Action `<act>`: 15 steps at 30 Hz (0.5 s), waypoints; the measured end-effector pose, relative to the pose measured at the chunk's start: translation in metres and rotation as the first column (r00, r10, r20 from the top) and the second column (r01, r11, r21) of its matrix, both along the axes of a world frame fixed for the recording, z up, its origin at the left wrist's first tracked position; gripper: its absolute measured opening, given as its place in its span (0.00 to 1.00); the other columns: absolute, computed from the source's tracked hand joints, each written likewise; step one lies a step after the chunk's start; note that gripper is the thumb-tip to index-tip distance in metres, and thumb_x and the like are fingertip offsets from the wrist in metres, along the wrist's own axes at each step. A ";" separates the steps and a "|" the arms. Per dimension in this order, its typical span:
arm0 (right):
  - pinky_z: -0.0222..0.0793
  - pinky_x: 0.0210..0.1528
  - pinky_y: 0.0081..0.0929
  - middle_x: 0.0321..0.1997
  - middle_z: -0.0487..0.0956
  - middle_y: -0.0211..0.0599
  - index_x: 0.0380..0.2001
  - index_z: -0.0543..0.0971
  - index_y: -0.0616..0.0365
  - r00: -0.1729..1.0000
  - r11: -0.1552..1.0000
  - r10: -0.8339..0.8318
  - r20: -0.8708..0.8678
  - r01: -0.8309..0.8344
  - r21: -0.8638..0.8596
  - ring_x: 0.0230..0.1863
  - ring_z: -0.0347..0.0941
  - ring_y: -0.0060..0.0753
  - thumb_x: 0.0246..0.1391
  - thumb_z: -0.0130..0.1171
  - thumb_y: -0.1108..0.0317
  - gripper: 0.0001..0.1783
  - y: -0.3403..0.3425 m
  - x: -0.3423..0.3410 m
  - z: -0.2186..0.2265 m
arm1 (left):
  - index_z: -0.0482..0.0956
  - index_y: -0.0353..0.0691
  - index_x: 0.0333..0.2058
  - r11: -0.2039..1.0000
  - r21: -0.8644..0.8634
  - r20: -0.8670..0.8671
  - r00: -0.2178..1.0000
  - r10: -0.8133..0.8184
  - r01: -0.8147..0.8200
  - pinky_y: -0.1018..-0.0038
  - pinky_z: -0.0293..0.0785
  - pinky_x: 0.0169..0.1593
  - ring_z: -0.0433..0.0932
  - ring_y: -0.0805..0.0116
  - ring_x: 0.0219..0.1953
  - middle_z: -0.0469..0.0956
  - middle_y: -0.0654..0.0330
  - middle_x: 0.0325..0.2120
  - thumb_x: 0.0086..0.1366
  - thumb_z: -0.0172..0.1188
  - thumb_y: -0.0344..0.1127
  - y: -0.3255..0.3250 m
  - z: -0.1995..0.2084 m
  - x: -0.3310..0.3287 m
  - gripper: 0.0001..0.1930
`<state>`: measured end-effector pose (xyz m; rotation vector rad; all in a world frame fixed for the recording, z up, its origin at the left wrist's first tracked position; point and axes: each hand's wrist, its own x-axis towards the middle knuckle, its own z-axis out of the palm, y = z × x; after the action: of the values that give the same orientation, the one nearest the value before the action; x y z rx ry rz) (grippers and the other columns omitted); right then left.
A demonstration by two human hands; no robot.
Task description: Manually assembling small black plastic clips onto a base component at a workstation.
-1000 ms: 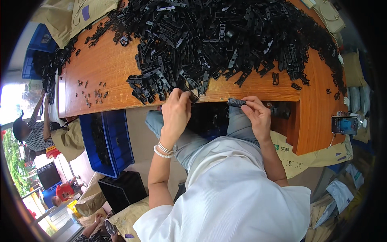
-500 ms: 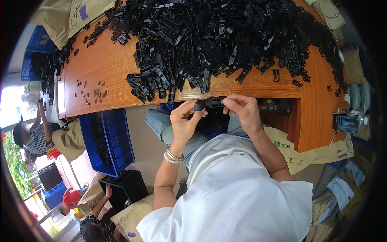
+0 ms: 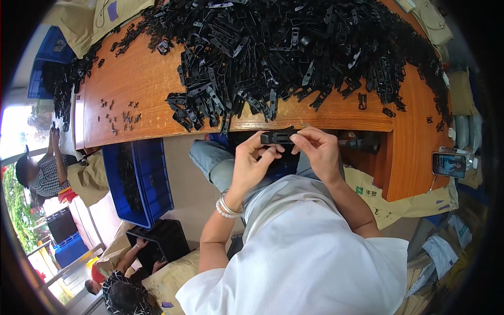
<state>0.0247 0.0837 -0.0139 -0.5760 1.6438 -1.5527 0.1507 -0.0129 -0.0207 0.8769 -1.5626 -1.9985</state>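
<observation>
We record two hands at the near edge of the orange-brown wooden bench (image 3: 142,84). The left hand (image 3: 251,164) and the right hand (image 3: 316,149) together hold one short black plastic bar-shaped part (image 3: 276,137) level between them, just below the bench edge and above the lap. The left hand's fingers curl round the part's left end from beneath; the right hand pinches its right end between thumb and fingertips. We count one part in hand. A band of pale bead bracelets (image 3: 227,206) sits on the left wrist; their number cannot be told.

On the bench lies one large heap of black plastic clip parts (image 3: 294,47), far too many to count, spilling toward the near edge. One loose scatter of tiny black pieces (image 3: 122,114) lies to the left, well apart from the heap. One blue plastic crate (image 3: 137,181) stands on the floor at the person's left. One phone (image 3: 449,164) with a lit screen rests at the bench's right end. We note two other people at the left and lower edges.
</observation>
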 end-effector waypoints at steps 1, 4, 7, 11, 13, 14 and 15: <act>0.58 0.23 0.12 0.21 0.74 0.29 0.25 0.78 0.65 0.996 0.999 0.043 -0.083 -0.045 -0.023 0.21 0.67 0.14 0.47 0.58 0.72 0.06 0.000 0.000 0.000 | 0.75 0.28 0.29 0.987 0.157 -0.027 0.999 -0.042 0.046 0.82 0.73 0.31 0.75 0.76 0.26 0.75 0.60 0.25 0.55 0.55 0.23 -0.002 0.004 -0.001 0.04; 0.57 0.24 0.12 0.23 0.72 0.27 0.26 0.78 0.64 0.990 0.995 0.083 -0.115 -0.088 -0.039 0.24 0.65 0.14 0.46 0.59 0.74 0.04 0.004 0.005 -0.007 | 0.75 0.31 0.28 0.984 0.170 0.047 0.997 -0.061 0.052 0.84 0.68 0.25 0.71 0.80 0.23 0.74 0.63 0.22 0.55 0.60 0.30 -0.007 0.003 0.000 0.07; 0.59 0.26 0.12 0.25 0.70 0.25 0.30 0.77 0.64 0.995 0.998 0.041 -0.090 -0.045 -0.039 0.25 0.64 0.14 0.44 0.60 0.77 0.07 0.000 0.009 -0.007 | 0.74 0.31 0.29 0.984 0.148 0.075 0.991 -0.108 0.096 0.84 0.62 0.25 0.68 0.79 0.21 0.73 0.63 0.21 0.54 0.60 0.31 -0.009 0.001 0.001 0.08; 0.61 0.29 0.11 0.27 0.72 0.27 0.34 0.77 0.64 0.996 0.984 0.012 0.092 0.004 -0.176 0.27 0.66 0.15 0.46 0.58 0.77 0.09 -0.005 0.010 -0.008 | 0.74 0.32 0.27 0.989 0.114 0.013 0.995 -0.095 0.093 0.84 0.61 0.25 0.65 0.80 0.20 0.70 0.66 0.19 0.55 0.59 0.31 -0.008 0.009 0.001 0.08; 0.63 0.30 0.12 0.29 0.73 0.29 0.34 0.77 0.64 0.996 0.975 0.064 0.058 -0.050 -0.215 0.27 0.68 0.16 0.47 0.58 0.77 0.09 -0.006 0.007 -0.008 | 0.74 0.32 0.28 0.985 0.142 0.024 0.994 -0.107 0.103 0.84 0.61 0.24 0.66 0.80 0.21 0.71 0.64 0.21 0.54 0.60 0.32 -0.010 0.012 0.000 0.08; 0.63 0.29 0.12 0.29 0.74 0.29 0.35 0.77 0.64 0.995 0.979 0.057 0.081 -0.040 -0.199 0.28 0.69 0.17 0.47 0.57 0.77 0.09 -0.007 0.007 -0.004 | 0.75 0.34 0.27 0.987 0.129 -0.009 0.995 -0.095 0.095 0.86 0.62 0.23 0.66 0.84 0.20 0.72 0.68 0.20 0.56 0.59 0.32 -0.012 0.011 -0.002 0.06; 0.63 0.28 0.12 0.30 0.74 0.30 0.36 0.77 0.64 0.993 0.983 0.049 0.103 -0.029 -0.184 0.28 0.70 0.17 0.48 0.56 0.77 0.09 -0.009 0.005 -0.003 | 0.75 0.34 0.27 0.988 0.124 -0.009 0.996 -0.089 0.089 0.86 0.62 0.23 0.66 0.84 0.20 0.72 0.68 0.20 0.56 0.59 0.32 -0.021 0.011 -0.003 0.06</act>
<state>0.0302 0.0749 -0.0165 -0.6057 1.4121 -1.6866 0.1479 -0.0340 -0.0097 0.8637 -1.5136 -2.1787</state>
